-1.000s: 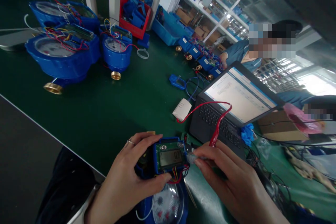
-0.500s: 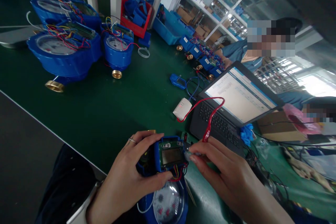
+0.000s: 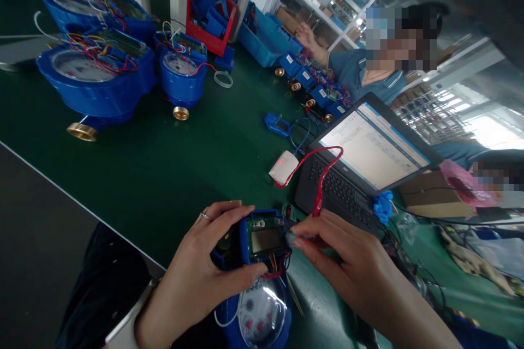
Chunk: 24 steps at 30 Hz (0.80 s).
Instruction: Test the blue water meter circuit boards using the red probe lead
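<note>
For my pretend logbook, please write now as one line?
left hand: holds blue case; right hand: holds red cable beside case; laptop: open

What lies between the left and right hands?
A blue-cased LCD module, held by the left hand beside the right hand, as the head view shows.

8 blue meters (image 3: 182, 79) show: 3 at the left, 4 in a row beyond 1 laptop (image 3: 376, 144), and 1 held meter (image 3: 264, 313). There are 1 left hand (image 3: 200, 267), 1 right hand (image 3: 352, 251), 2 other people (image 3: 366, 79), 1 red cable (image 3: 318, 203), 1 white box (image 3: 283, 168) and 1 red bin (image 3: 210, 41). Boxes on the shelves (image 3: 315, 6) are too blurred to count.
</note>
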### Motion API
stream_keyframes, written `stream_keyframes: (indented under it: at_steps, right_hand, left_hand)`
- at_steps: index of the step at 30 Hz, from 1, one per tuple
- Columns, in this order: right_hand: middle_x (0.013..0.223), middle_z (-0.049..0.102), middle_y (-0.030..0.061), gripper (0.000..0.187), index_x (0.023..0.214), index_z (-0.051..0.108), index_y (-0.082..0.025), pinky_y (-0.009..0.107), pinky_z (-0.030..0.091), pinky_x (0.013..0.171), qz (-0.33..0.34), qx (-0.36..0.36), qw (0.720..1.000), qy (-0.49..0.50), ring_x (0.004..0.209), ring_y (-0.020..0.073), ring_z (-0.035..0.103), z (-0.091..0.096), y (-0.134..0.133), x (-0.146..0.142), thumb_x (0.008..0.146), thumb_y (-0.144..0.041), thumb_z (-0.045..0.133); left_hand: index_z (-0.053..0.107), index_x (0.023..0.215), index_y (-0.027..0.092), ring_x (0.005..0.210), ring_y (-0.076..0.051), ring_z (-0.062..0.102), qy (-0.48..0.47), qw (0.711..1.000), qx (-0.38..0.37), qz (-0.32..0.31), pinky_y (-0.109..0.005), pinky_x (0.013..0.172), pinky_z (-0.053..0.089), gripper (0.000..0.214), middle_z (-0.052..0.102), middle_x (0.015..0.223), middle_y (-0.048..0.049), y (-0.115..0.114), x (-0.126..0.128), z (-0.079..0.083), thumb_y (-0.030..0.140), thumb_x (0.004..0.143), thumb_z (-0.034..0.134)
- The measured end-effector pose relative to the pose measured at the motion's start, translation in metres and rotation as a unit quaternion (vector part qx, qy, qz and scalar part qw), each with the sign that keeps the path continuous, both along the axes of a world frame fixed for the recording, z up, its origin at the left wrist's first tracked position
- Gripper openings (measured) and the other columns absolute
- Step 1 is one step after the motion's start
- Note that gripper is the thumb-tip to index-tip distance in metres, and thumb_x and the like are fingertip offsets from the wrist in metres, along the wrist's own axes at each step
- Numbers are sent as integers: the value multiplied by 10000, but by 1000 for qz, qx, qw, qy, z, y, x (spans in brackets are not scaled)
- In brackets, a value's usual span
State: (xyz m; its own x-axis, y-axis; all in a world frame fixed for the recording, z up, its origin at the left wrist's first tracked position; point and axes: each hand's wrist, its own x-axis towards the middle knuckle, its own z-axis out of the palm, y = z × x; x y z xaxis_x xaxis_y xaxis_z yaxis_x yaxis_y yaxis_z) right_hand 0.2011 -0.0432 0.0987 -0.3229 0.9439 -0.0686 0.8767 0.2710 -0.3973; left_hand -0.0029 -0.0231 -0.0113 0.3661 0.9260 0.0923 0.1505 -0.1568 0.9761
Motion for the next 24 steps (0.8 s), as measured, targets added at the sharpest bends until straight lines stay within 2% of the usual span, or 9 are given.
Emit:
stream_keyframes:
  at_steps: [11,15,17,19,21,22,24]
  right_hand:
    - [769,593,-3,95,900,604,-190,221,445,571,-1,13,1000,-5,655,104,597,2,1,0,934,-175,517]
    - [823,632,0,99,961,612,-224,205,501,599,-20,44,998,27,697,108,643,-9,-5,-1,913,-162,552]
    - [846,659,-11,200,1022,580,-246,188,538,623,-69,106,986,104,707,107,672,-22,-11,-3,864,-127,613]
    - [833,677,-27,349,1069,520,-261,189,569,624,-156,155,951,217,690,118,693,-37,-16,-5,802,-103,678]
    - [825,701,-20,409,1104,501,-256,205,586,606,-221,151,918,293,678,137,702,-48,-20,-6,777,-124,707]
    - [829,714,-6,374,1106,530,-244,207,587,598,-233,133,916,300,674,140,702,-51,-21,-7,788,-145,698]
    - [825,730,16,232,1048,630,-216,192,576,583,-226,94,931,272,654,130,692,-52,-21,-7,821,-186,663]
  left_hand:
    - [516,1248,368,1154,-248,541,3,1000,6,-6,-454,970,469,568,520,1254,-34,0,-1,0,344,729,746]
    - [520,1236,382,1153,-246,541,-9,1000,-7,-7,-451,972,466,557,520,1252,-21,1,-2,0,355,728,746]
    - [523,1231,385,1149,-246,543,-15,1000,-15,-6,-453,967,469,549,521,1252,-18,1,-2,0,360,729,744]
    - [525,1233,379,1151,-251,541,-15,1000,-19,-5,-456,963,472,554,516,1256,-22,1,-2,-1,359,726,746]
    - [523,1239,369,1156,-256,536,-10,1000,-20,-5,-462,965,470,564,511,1261,-30,0,-1,-1,352,722,748]
    - [520,1242,367,1156,-257,536,-8,1000,-21,-5,-465,965,469,570,511,1261,-33,0,-1,-2,348,720,748]
    - [517,1242,368,1152,-256,538,-8,1000,-22,-4,-465,963,469,576,515,1258,-34,-1,-1,-2,343,716,751]
